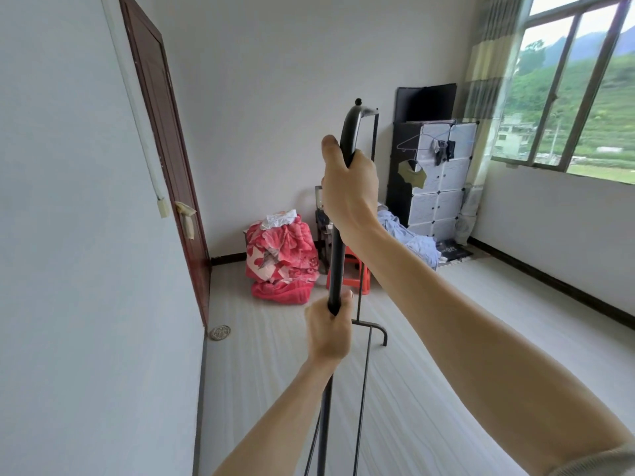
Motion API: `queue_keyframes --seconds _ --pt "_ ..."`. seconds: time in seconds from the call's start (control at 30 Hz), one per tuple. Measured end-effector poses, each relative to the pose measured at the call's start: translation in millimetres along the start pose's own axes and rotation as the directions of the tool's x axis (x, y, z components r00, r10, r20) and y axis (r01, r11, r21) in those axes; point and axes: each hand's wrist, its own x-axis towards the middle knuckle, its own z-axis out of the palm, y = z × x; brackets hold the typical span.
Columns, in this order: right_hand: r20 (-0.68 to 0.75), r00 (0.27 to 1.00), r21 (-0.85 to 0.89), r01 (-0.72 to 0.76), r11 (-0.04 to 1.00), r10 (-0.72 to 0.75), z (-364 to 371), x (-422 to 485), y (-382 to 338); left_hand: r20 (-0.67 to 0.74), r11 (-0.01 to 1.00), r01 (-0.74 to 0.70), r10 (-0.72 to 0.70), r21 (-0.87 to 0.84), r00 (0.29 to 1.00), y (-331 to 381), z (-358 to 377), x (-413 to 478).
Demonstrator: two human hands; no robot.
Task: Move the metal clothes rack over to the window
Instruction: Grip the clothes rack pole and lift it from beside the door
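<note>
Head view shows us gripping the metal clothes rack (336, 269) by its near upright, a smooth black tube running almost vertically: our right hand (348, 190) is clenched round it high, just under the rounded bend, and our left hand (328, 333) is wrapped round it lower. The window (567, 84) lies off to our right, well apart across pale floor, so the right arm is nearer it. Whether the feet touch the floor we probably cannot tell.
</note>
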Motion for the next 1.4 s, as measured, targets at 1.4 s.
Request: queue_keyframes --seconds 1.4 --pt "-0.035 0.994 -0.023 0.099 0.995 -0.1 -56 85 116 0.393 0.98 -0.102 0.027 0.172 0.919 -79 76 45"
